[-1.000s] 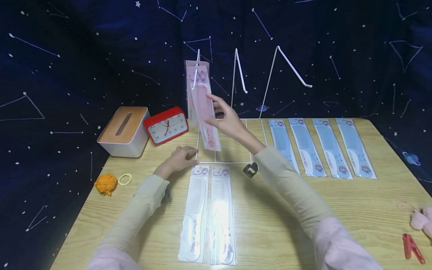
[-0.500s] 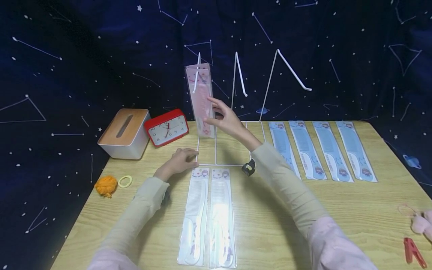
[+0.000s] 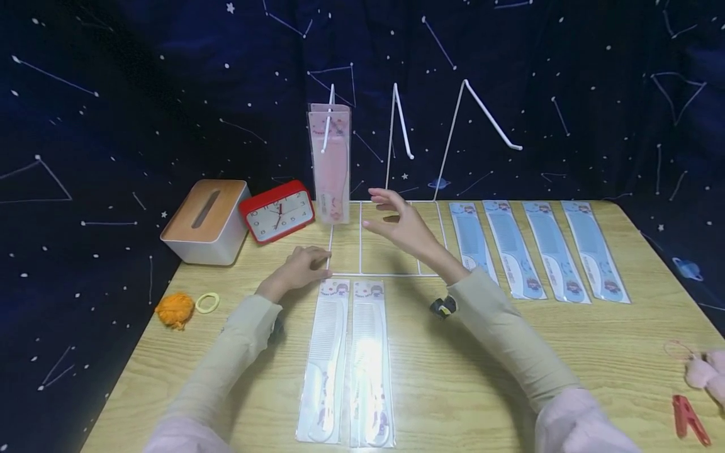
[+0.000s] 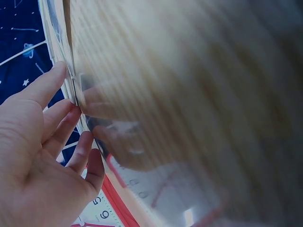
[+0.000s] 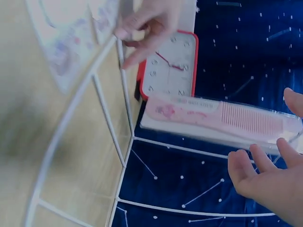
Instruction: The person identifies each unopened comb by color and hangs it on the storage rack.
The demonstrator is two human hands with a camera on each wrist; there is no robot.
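Observation:
Pink combs in clear packages (image 3: 331, 170) hang one before another on the left hook (image 3: 326, 133) of a white wire display rack (image 3: 391, 275). The front comb's teeth and handle show in the right wrist view, its package (image 5: 189, 116) lying across the picture. My right hand (image 3: 409, 229) is off the package, to its right, with fingers spread and nothing in them. At the rack's front left corner, my left hand (image 3: 297, 269) pinches the wire between thumb and fingers. Two white packaged combs, left (image 3: 324, 358) and right (image 3: 370, 358), lie in front of the rack.
Several blue packaged combs (image 3: 512, 248) lie in a row at the right. A red alarm clock (image 3: 277, 212) and a tissue box (image 3: 206, 220) stand left of the rack. An orange yarn ball (image 3: 175, 310), a yellow ring (image 3: 207, 302) and a red clip (image 3: 690, 419) lie at the sides.
My right hand has let go of the pink packaged comb and drawn back to the right and down. The package now hangs straight on the hook. My left hand has stayed at the rack's corner.

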